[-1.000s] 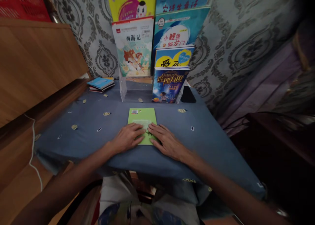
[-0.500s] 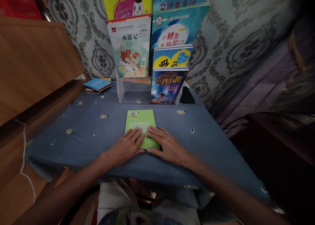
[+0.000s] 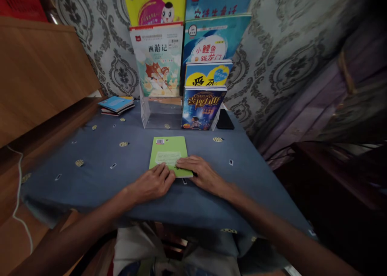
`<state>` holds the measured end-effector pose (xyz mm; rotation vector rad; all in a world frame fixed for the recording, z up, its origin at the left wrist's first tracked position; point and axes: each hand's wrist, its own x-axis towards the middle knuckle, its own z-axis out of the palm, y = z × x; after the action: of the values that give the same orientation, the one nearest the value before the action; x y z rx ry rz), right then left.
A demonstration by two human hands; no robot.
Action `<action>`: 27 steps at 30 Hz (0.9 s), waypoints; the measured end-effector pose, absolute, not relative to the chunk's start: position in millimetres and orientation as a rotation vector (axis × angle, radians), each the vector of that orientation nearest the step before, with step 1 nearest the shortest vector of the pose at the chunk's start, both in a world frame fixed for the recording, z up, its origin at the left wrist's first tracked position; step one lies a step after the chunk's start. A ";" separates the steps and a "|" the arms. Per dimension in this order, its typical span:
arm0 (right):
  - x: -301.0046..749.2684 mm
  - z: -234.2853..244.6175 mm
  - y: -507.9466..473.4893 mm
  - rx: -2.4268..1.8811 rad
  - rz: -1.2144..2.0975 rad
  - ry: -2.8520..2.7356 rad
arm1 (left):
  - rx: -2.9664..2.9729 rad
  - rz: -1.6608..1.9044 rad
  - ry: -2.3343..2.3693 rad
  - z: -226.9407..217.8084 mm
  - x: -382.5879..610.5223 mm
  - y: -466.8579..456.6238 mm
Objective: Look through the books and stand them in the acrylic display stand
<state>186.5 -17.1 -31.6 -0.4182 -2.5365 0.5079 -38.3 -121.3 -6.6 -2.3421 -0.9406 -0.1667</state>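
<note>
Drawn back since earlier, the left grip [image 3: 155, 182] curls and the right grip [image 3: 205, 175] stretches over the near end of a green book [image 3: 167, 146] on the surface [image 3: 254, 179], whether pinching I cannot tell, a book rack [image 3: 145, 114] just beyond.

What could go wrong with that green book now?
The right hand is at the lower right corner of the green book, so lifting from there might bend that corner. The left hand is at its lower edge, so pushing unevenly might turn the book crooked. If it slid forward too hard, it might bump the clear stand just beyond it and jiggle the books standing there.
</note>
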 end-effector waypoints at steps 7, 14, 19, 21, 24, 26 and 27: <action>171.1 -32.6 26.6 -0.497 0.444 -2.509 | -2.324 -0.367 -0.947 2.3 -44.0 -120.4; 161.8 -28.9 40.5 -0.536 0.575 -2.391 | -2.328 -0.475 -1.041 42.8 -51.9 -120.0; 164.0 -16.0 24.3 -0.579 0.850 -2.181 | -2.149 -0.777 -1.127 82.4 -60.7 -110.4; 162.9 -10.3 17.8 -0.579 0.982 -2.098 | -2.071 -1.023 -1.253 93.6 -62.2 -101.7; 160.0 -3.4 10.6 -0.569 1.163 -1.984 | -1.990 -1.492 -1.420 96.8 -57.8 -85.0; 159.3 -0.4 7.8 -0.586 1.269 -1.913 | -1.962 -1.716 -1.516 88.5 -51.6 -74.0; 159.6 0.5 7.0 -0.595 1.321 -1.874 | -1.962 -1.794 -1.577 81.8 -48.3 -69.0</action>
<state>159.6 7.0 0.5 -0.5951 -1.8745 1.3210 -48.3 -69.0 81.8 -1.9619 -1.5770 -1.7936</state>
